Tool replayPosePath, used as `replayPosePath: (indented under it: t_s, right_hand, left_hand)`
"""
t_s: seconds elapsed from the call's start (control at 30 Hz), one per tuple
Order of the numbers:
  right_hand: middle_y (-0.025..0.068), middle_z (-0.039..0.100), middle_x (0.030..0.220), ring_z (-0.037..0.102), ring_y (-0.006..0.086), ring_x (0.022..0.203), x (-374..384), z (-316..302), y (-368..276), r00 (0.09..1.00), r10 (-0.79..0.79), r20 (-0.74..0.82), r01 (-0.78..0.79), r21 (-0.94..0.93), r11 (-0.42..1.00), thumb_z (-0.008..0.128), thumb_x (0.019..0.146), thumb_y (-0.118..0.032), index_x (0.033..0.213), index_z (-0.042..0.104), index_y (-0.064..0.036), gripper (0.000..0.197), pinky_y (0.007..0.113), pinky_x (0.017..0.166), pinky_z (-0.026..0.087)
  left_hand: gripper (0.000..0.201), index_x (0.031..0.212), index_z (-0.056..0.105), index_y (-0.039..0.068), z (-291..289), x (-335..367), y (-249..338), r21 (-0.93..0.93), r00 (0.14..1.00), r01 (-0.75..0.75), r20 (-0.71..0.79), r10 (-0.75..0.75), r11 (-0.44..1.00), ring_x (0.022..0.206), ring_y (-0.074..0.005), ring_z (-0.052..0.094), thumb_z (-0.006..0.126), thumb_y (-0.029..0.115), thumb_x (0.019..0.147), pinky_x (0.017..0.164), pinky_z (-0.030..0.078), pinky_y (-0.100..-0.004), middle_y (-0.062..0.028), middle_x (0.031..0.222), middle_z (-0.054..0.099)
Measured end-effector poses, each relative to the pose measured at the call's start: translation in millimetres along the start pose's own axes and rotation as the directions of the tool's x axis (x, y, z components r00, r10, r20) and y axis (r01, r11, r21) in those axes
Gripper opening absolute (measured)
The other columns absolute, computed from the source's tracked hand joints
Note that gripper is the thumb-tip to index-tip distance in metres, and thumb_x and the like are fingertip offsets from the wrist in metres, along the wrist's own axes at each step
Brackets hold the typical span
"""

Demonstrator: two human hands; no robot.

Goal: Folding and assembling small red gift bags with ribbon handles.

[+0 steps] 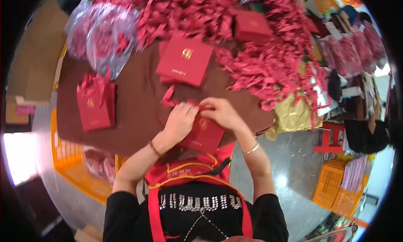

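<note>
At the near edge of the brown table, my left hand and right hand both pinch the top of a red box, working a ribbon there. One finished bag stands left; a big ribbon pile waits, so I judge most remains.

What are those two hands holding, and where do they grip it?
A small red gift bag, held at its top edge by the left hand and right hand.

Red gift box, tilted, at table edge
</note>
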State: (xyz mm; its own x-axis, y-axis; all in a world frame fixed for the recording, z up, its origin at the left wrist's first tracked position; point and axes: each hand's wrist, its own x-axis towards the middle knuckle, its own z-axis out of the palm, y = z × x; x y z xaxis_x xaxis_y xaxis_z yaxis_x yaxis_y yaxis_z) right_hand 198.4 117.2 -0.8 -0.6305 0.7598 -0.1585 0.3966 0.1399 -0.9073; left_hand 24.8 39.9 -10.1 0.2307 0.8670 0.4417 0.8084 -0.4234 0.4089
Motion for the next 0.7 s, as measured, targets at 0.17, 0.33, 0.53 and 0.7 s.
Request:
replayPosePath:
  t_s: [0.17,0.33,0.53,0.7]
  right_hand:
    - [0.011,0.067,0.091,0.064,0.0282,0.089,-9,-4,-28,0.997,-0.01,0.076,0.025,-0.205,0.978,0.063,0.075,-0.018,0.1,0.063,-0.0101,0.026,0.038,0.078,0.049]
    - [0.011,0.067,0.087,0.063,0.0298,0.085,-10,-8,-45,0.992,-0.049,0.118,0.076,-0.229,0.97,0.063,0.075,-0.019,0.096,0.061,-0.0092,0.023,0.039,0.075,0.048]
    - [0.0095,0.064,0.078,0.061,0.0277,0.075,-8,6,-49,0.974,-0.171,0.147,0.224,-0.528,0.819,0.062,0.079,-0.016,0.093,0.055,-0.0097,0.017,0.04,0.07,0.042]
    - [0.0077,0.063,0.078,0.06,0.0251,0.079,-7,9,-47,0.968,-0.187,0.165,0.246,-0.513,0.822,0.059,0.082,-0.02,0.095,0.053,-0.0114,0.016,0.038,0.072,0.037]
  left_hand:
    - [0.009,0.082,0.059,0.009,-21,11,-13,-0.138,0.988,-0.077,0.125,0.094,0.987,0.078,-0.0236,0.052,0.058,0.008,0.074,0.068,0.04,-0.0361,-0.0054,0.08,0.052]
    - [0.012,0.079,0.061,0.007,-38,29,-23,-0.444,0.971,0.159,0.233,-0.057,0.882,0.079,-0.0225,0.053,0.068,0.017,0.076,0.073,0.041,-0.0332,-0.0063,0.082,0.056]
    - [0.012,0.086,0.061,-0.002,-54,53,-40,-0.414,0.803,0.453,0.574,-0.161,0.789,0.073,-0.0136,0.056,0.059,0.01,0.084,0.067,0.045,-0.0269,-0.0057,0.077,0.06]
    - [0.019,0.094,0.065,0.0,-53,57,-46,-0.486,0.75,0.382,0.66,0.044,0.786,0.075,-0.0193,0.059,0.059,0.014,0.082,0.068,0.047,-0.0289,-0.0106,0.085,0.06]
